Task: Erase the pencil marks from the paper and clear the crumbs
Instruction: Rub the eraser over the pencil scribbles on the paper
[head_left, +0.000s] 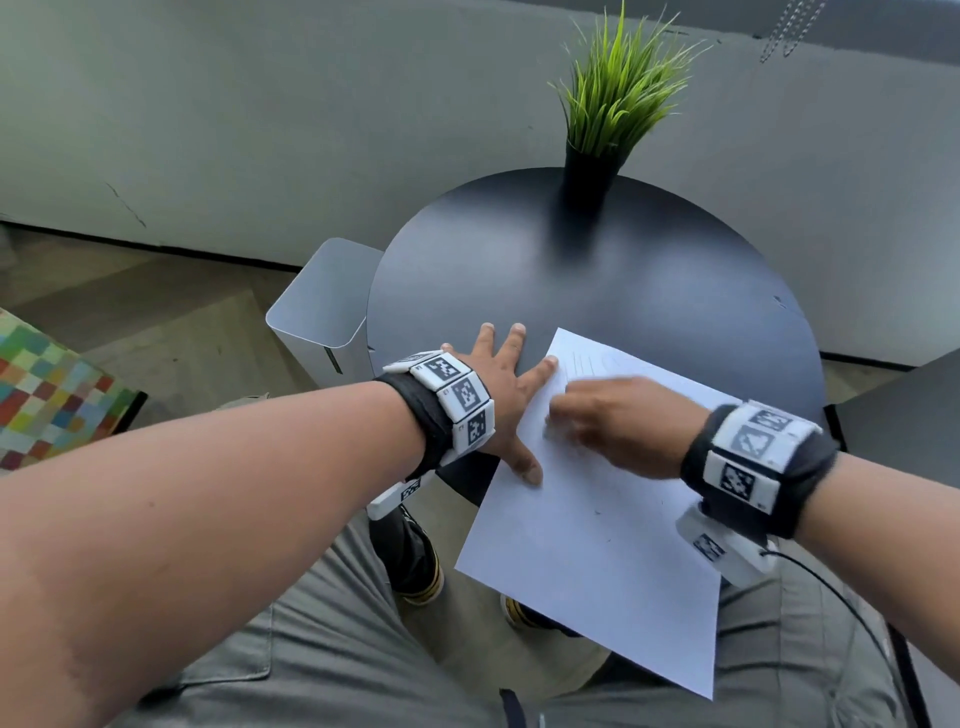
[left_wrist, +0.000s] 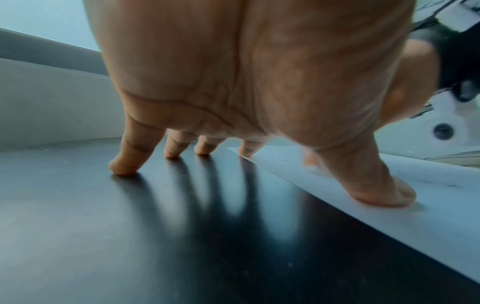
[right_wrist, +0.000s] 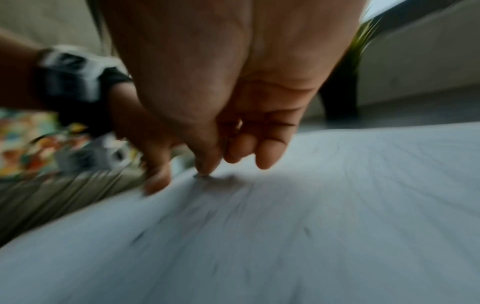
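A white sheet of paper (head_left: 597, 545) (left_wrist: 428, 216) (right_wrist: 311, 226) lies askew on the round black table (head_left: 597, 260), its near part hanging over the table's edge above my lap. Faint pencil marks (head_left: 587, 361) show near its far corner, and a few dark crumbs (head_left: 597, 512) (left_wrist: 451, 185) are scattered on it. My left hand (head_left: 506, 405) (left_wrist: 285, 133) is spread flat, thumb and index finger pressing the paper's left edge, the other fingers on the table. My right hand (head_left: 613, 421) (right_wrist: 221, 144), blurred by motion, has curled fingers pinching a small eraser (right_wrist: 202, 175) whose tip touches the paper; most of it is hidden.
A potted grass plant (head_left: 589, 176) stands at the table's far edge. A white bin (head_left: 322, 306) sits on the floor to the left of the table. A checked, many-coloured cushion (head_left: 47, 384) lies at the far left. A grey wall runs behind.
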